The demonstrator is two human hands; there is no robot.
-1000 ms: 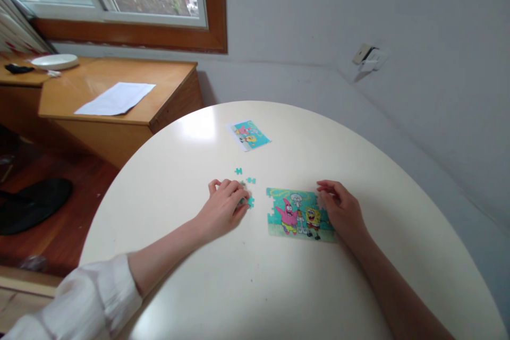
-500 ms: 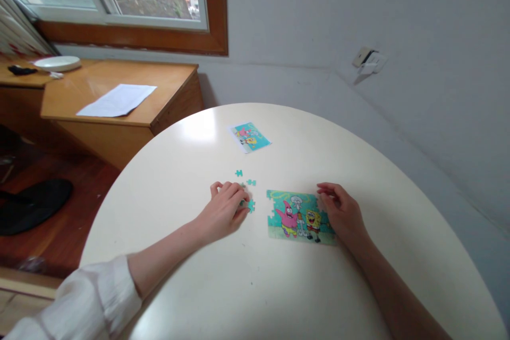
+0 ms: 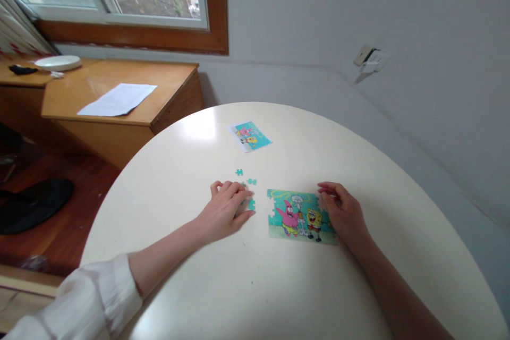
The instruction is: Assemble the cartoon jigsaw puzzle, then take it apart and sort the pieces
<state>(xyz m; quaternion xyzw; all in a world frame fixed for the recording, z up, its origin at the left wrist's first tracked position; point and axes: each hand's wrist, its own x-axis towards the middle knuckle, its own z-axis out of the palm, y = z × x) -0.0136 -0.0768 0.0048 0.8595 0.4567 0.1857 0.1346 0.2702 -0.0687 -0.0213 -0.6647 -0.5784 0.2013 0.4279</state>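
My left hand (image 3: 228, 207) rests on the table with thumb and index finger apart. A teal jigsaw piece (image 3: 252, 204) lies between those two fingertips, partly covered; I cannot tell if they touch it. Just beyond are more loose teal pieces, one (image 3: 239, 172) farther back and another (image 3: 252, 181) nearer. To the right lies a partly assembled cartoon jigsaw puzzle (image 3: 294, 226), with gaps along its left side and at the upper right. Over its right edge lies my right hand (image 3: 347, 215), fingers loosely curved and apart, covering part of that side.
A small printed picture card (image 3: 252, 136) of the same scene lies toward the far side of the round white table (image 3: 191, 170). At left stands a wooden desk (image 3: 167, 82) with a paper sheet (image 3: 118, 99) and a white round lid or plate (image 3: 58, 62). Behind is the wall.
My left thumb has spread away from the index finger, showing more of the space between them. My right hand and the puzzle have stayed in place.
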